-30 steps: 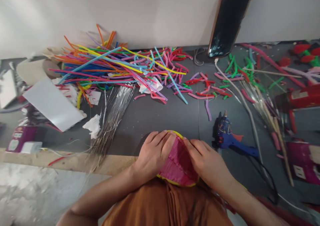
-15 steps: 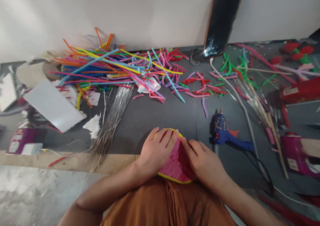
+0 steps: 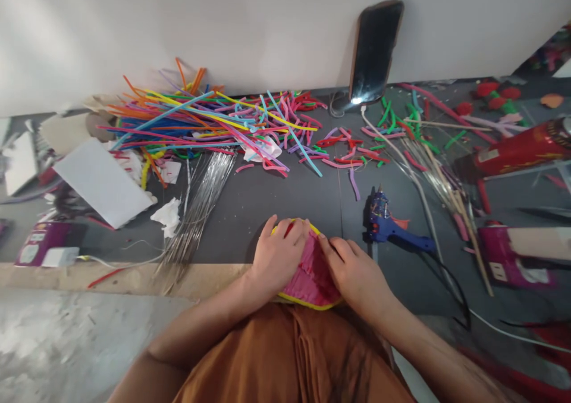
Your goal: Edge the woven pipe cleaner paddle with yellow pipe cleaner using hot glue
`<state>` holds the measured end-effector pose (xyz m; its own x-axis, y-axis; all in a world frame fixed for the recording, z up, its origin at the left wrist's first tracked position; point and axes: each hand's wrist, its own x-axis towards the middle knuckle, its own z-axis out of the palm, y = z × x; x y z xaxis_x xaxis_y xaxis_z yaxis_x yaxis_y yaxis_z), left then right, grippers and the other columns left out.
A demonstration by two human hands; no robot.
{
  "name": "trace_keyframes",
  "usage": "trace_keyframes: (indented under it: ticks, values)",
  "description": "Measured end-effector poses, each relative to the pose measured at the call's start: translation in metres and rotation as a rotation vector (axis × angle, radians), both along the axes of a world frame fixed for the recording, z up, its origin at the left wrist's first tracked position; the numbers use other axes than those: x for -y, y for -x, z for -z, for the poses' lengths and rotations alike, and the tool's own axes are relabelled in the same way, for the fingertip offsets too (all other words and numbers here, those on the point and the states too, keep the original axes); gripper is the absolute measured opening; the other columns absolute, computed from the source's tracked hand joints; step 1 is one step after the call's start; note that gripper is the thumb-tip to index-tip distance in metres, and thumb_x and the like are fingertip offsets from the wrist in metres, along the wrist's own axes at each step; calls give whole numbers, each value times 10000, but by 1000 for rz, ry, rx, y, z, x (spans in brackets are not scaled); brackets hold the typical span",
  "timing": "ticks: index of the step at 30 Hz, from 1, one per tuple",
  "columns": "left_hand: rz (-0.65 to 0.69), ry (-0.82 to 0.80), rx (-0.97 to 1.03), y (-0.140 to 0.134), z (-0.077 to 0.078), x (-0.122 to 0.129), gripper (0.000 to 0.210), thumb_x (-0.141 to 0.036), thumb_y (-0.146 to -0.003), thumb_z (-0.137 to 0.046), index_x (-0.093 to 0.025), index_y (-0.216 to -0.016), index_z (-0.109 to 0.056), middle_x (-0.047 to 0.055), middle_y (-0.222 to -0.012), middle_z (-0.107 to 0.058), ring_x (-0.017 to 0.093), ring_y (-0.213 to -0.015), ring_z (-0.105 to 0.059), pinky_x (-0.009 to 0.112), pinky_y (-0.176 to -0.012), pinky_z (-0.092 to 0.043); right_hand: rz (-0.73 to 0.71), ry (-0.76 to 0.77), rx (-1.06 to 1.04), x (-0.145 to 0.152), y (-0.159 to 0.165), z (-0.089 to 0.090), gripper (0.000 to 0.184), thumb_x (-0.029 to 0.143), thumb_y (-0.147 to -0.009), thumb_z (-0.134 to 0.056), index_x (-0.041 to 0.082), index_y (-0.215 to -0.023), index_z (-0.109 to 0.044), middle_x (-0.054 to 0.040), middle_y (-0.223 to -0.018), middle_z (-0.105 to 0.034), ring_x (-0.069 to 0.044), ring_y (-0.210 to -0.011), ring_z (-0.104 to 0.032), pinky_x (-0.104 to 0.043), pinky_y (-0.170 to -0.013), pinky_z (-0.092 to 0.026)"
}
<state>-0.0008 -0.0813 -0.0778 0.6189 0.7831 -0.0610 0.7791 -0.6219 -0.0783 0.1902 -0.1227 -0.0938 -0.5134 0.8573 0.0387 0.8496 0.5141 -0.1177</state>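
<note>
A pink, wrinkled piece with a yellow rim (image 3: 314, 275) is held at the table's near edge, close to my body. Across its left part lies my left hand (image 3: 282, 254), fingers slightly apart and bent toward the far rim; red shows between them. My right hand (image 3: 357, 272) grips the right side, its fingertips pressed together at the upper right rim. Most of the piece's left and right edges are covered by my hands. To the right of my right hand, a blue glue gun (image 3: 390, 227) lies on the dark table, nozzle pointing away from me.
Colourful pipe cleaners (image 3: 191, 120) are heaped at the back, with cut bits (image 3: 352, 150) beside them. Thin wires (image 3: 200, 206) and a white box (image 3: 104, 183) lie left. A phone (image 3: 376, 52) leans on the wall, its white cable (image 3: 414, 177) crossing rightward. A red can (image 3: 524, 149) lies right.
The camera view has shifted a little, bringing more of the right side into sight. Both hands keep almost the same hold on the pink piece. A bright light now shows at the phone's lower edge.
</note>
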Motion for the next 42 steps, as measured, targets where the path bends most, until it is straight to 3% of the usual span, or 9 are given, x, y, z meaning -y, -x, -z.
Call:
trace_keyframes:
  ticks: [9,17,23,42]
  values:
    - [9,-1,7,-3,-4,0,438,-114,-914,-402,-125,-1347,-470,76,-1255,-596,219,-1081,-558,453,-1038,-400,59,2,-32,30,-8,-3,483,2,-790,-470,75,-1263,-536,-133,-1019,-613,-211,-873,-565,-309,-747,-532]
    - [29,15,2,-3,-8,-1,449,-121,-912,-431,-119,-1360,-457,93,-1228,-597,221,-1065,-556,426,-1016,-409,48,-16,39,29,-6,-4,436,5,-788,-480,95,-1200,-589,-105,-986,-629,-193,-786,-564,-284,-696,-526]
    - [80,-9,16,-2,-9,0,484,-194,-931,-462,-378,-1376,-418,76,-1214,-575,241,-1066,-551,480,-959,-424,43,-59,-33,29,-8,0,415,30,-810,-480,87,-1211,-573,-119,-985,-617,-196,-807,-553,-296,-713,-520]
    - [27,-26,45,1,-9,2,466,-194,-908,-499,-379,-1334,-472,58,-1307,-533,258,-1092,-538,534,-991,-411,84,-78,-157,29,-8,9,417,41,-851,-412,86,-1242,-547,-116,-974,-619,-203,-864,-564,-298,-754,-507]
